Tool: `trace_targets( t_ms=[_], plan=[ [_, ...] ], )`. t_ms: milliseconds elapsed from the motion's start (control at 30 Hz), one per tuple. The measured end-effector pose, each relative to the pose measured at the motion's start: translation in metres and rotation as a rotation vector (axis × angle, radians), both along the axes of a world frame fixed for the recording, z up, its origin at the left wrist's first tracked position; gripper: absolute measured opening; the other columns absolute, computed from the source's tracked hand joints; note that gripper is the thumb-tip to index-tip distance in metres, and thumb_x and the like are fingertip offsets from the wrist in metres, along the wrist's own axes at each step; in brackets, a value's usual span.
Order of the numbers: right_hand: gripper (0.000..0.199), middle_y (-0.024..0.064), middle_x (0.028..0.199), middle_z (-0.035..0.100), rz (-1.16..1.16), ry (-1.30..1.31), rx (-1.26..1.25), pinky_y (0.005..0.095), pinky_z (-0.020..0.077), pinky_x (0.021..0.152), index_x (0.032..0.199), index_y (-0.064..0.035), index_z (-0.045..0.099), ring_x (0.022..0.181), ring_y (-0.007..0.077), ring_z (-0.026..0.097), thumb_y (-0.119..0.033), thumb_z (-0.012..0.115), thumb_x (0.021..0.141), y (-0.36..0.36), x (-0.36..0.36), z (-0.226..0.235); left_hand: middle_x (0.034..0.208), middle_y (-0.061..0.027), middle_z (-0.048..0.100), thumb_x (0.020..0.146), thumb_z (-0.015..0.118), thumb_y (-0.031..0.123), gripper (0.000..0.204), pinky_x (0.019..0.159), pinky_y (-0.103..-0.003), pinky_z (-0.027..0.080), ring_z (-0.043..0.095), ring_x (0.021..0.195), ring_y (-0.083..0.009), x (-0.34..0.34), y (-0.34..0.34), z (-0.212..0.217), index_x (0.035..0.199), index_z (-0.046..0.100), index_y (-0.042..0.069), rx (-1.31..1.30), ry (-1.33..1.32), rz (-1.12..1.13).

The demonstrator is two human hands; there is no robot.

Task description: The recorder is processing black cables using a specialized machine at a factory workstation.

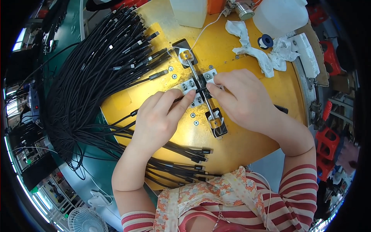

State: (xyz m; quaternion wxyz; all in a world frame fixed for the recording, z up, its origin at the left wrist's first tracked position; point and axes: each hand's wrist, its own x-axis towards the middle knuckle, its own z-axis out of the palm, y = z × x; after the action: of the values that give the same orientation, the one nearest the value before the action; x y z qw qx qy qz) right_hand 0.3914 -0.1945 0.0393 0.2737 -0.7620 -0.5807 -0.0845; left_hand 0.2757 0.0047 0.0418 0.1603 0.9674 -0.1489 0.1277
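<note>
I saw: left hand (158,118) narrow on black cable (199,91) at metal fixture (188,86) | right hand (243,96) narrow, hold unclear | judged mid-piece; cable bunches, ten o'clock (96,65) and six, finished share unclear

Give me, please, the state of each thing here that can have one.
Left grip: closed on a black cable
Right grip: at the metal fixture, hold unclear
Cable bundle: fanned out
White tissue: crumpled
Fan: running or stopped, cannot tell

There are two hands (156,116), one spool (265,41), one fan (87,220).
</note>
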Motion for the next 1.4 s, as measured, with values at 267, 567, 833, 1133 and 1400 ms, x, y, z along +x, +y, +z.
trace_targets(
  t_ms=[267, 567, 833, 1133, 1400],
  plan=[
    [0.026, 0.0109, 0.095, 0.057, -0.012, 0.016, -0.157, 0.0355, 0.0453, 0.069, 0.101, 0.0003, 0.066, 0.081, 0.0247, 0.058, -0.003, 0.063, 0.075, -0.006, -0.002, 0.012, 0.086, -0.0028, 0.056, 0.072, 0.066, 0.005, 0.039, 0.060, -0.029, 0.046, 0.052, 0.068, -0.0173, 0.000, 0.000, -0.002, 0.111, 0.068, 0.008, -0.029, -0.007, 0.013],
    [0.029, 0.0098, 0.099, 0.058, 0.064, -0.010, -0.168, 0.0320, 0.0444, 0.075, 0.103, 0.0030, 0.064, 0.086, 0.0217, 0.058, -0.010, 0.059, 0.078, -0.010, -0.003, 0.013, 0.081, -0.0017, 0.056, 0.074, 0.067, 0.007, 0.036, 0.060, -0.030, 0.046, 0.054, 0.067, -0.0173, 0.001, -0.002, 0.012, 0.109, 0.068, 0.010, 0.044, 0.051, 0.023],
    [0.025, 0.0102, 0.101, 0.060, 0.109, 0.039, -0.109, 0.0336, 0.0449, 0.075, 0.101, 0.0036, 0.064, 0.086, 0.0217, 0.060, -0.006, 0.060, 0.077, -0.010, -0.003, 0.013, 0.080, -0.0072, 0.058, 0.080, 0.067, 0.006, 0.028, 0.062, -0.035, 0.048, 0.058, 0.070, -0.0239, -0.006, -0.002, 0.027, 0.108, 0.066, 0.005, -0.013, 0.176, 0.105],
    [0.020, 0.0112, 0.098, 0.057, 0.092, 0.004, -0.076, 0.0348, 0.0447, 0.073, 0.093, 0.0045, 0.061, 0.083, 0.0230, 0.058, -0.006, 0.060, 0.076, -0.010, 0.001, 0.013, 0.092, -0.0137, 0.059, 0.082, 0.067, 0.010, 0.017, 0.072, -0.037, 0.051, 0.062, 0.082, -0.0300, -0.072, -0.010, 0.056, 0.095, 0.060, 0.002, -0.438, 1.046, -0.042],
    [0.027, 0.0131, 0.104, 0.059, 0.088, 0.072, -0.115, 0.0366, 0.0466, 0.076, 0.100, 0.0032, 0.061, 0.083, 0.0278, 0.059, -0.002, 0.067, 0.074, -0.012, 0.001, 0.014, 0.094, -0.0143, 0.059, 0.075, 0.068, 0.004, 0.027, 0.079, -0.039, 0.049, 0.058, 0.088, -0.0317, -0.070, 0.039, 0.017, 0.100, 0.058, 0.001, 0.099, 0.280, 0.535]
  ],
)
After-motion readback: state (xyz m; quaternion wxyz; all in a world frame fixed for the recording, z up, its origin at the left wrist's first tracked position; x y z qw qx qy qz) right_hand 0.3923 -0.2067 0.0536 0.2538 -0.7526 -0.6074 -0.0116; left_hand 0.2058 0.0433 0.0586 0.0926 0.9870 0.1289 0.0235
